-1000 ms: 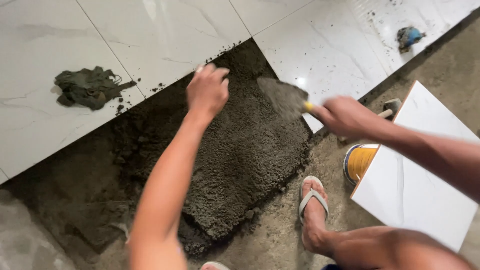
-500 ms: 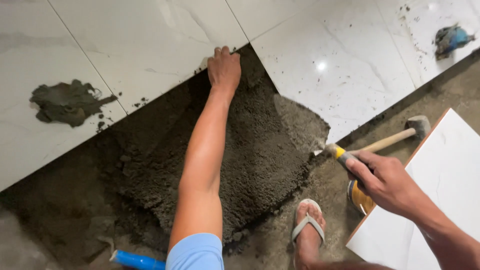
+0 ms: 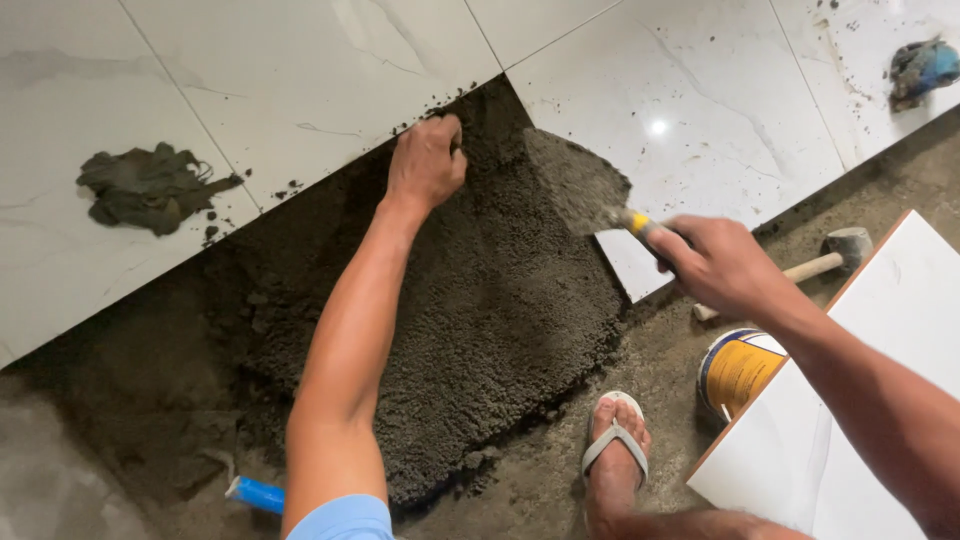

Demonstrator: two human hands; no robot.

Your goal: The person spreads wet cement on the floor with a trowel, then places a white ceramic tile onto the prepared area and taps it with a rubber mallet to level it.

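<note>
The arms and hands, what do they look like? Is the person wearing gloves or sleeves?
No gloves: both the left hand and the right hand are bare, and so are both forearms. A short light blue sleeve shows at the top of the left arm. No watch, rings or bands can be seen.

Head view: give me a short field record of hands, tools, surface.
left hand: fist pressed into the mortar bed at the corner where laid tiles meet
right hand: grips the trowel by its handle, blade caked with mortar, over the bed's right edge
laid tiles: glossy white, around the bed at top and left
loose tile: white, lower right
mallet: on the floor behind the right hand
can: yellow, partly under the loose tile
rag: dark, on a laid tile
</note>
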